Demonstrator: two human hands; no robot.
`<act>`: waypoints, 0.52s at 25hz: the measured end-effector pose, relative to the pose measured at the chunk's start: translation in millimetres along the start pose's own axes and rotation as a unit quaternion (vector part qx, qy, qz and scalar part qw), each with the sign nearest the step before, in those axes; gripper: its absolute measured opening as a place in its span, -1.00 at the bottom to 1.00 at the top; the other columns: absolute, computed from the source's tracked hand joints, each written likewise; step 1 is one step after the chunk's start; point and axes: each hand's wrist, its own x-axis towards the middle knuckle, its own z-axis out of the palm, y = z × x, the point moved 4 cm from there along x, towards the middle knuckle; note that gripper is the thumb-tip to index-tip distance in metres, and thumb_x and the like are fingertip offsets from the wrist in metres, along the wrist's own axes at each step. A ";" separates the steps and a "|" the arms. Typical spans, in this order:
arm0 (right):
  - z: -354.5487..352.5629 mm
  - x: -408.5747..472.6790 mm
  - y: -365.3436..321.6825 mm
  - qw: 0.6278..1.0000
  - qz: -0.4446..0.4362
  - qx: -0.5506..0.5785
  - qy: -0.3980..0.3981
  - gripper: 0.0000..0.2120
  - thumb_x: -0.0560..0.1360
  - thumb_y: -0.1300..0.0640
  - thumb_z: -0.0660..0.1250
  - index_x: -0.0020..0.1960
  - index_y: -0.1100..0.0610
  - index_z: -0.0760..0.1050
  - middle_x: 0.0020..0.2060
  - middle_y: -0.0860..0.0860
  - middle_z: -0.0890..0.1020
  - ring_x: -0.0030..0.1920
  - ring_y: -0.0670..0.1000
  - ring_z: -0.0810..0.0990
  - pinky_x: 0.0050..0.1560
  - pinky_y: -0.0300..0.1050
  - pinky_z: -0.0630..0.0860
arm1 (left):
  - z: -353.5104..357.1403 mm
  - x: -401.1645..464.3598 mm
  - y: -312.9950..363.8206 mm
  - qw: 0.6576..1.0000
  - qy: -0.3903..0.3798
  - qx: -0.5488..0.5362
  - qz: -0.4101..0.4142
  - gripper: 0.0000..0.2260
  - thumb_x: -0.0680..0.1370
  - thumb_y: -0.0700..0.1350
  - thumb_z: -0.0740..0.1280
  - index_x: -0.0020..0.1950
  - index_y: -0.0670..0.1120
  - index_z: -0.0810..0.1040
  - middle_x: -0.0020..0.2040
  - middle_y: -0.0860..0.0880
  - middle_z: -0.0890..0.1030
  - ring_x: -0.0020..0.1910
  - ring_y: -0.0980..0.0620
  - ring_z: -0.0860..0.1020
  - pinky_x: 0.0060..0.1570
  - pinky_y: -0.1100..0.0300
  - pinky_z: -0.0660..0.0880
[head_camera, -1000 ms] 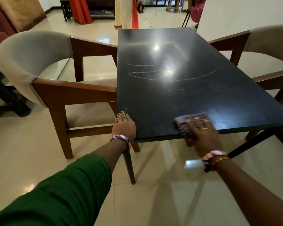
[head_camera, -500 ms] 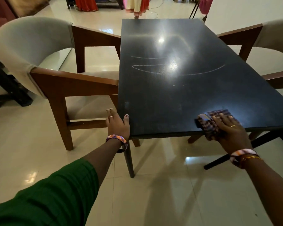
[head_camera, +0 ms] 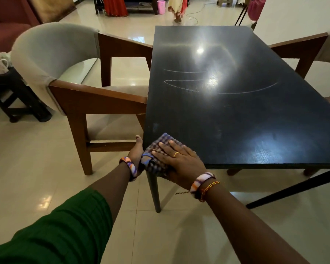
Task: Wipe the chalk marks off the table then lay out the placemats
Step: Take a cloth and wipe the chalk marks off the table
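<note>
My right hand (head_camera: 179, 161) lies flat on the checked cloth (head_camera: 160, 149), fingers (head_camera: 167, 145) straight and a little spread, pressing it down onto the near left corner of the dark bench (head_camera: 246, 126), at about seven o'clock on the top. Part of the cloth droops over the near edge beside the bench leg (head_camera: 154, 189). My left hand (head_camera: 136, 153) sits just to the nine o'clock side of the cloth, against the left edge of the bench at that same corner; the thumb stands up along the edge, but the rest of its fingers are tucked behind the corner and the cloth, so I cannot tell whether they are curled or straight. The chalk marks (head_camera: 217, 86) lie well apart from the cloth, toward twelve o'clock across the middle of the top: one short faint line, a long looping curve below it that sweeps out toward two o'clock, and a couple of tiny dashes nearer me. A bright glare sits on the top just beyond them. A wooden armchair (head_camera: 80, 73) with a pale curved back stands at ten o'clock, its arm touching or nearly touching the left edge of the bench, and the arm of a second chair (head_camera: 301, 52) shows at two o'clock on the other side. Both wrists carry a coloured bangle, and my left arm wears a green sleeve (head_camera: 51, 235).
</note>
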 end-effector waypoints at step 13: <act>-18.1 -2.8 95.9 0.958 0.286 0.024 -0.003 -0.46 0.60 -0.14 -0.03 0.52 -0.14 -0.14 0.54 0.00 -0.09 0.53 0.15 -0.13 0.50 0.18 -0.10 | 6.3 2.5 16.0 0.959 0.119 0.238 0.095 -0.39 0.61 0.19 -0.18 0.31 -0.24 0.36 0.09 -0.20 0.50 0.07 -0.12 0.47 0.12 0.06 0.37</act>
